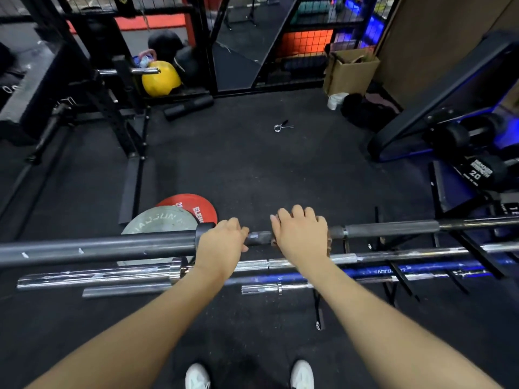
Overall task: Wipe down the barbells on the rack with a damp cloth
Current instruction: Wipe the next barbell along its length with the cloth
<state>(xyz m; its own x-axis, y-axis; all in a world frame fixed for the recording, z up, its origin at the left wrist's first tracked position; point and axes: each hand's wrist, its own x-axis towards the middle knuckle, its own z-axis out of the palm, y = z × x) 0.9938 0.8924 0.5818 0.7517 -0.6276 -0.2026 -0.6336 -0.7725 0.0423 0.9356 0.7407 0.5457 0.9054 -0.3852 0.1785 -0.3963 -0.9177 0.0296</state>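
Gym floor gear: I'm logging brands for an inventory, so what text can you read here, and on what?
"ELEI", cut off by the grey plate: red plate
"20": dumbbell; the smaller print above it is too blurred to read
Raised lettering on the grey plate: upside down, not legible
White print on the blue barbell: too blurred to read
White mark on the black block at far left: unreadable

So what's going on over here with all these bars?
A person is cleaning the top black barbell on a low rack. The left hand grips the bar beside its sleeve, while the right hand presses a brownish cloth, mostly hidden, onto the shaft. More barbells lie below it.
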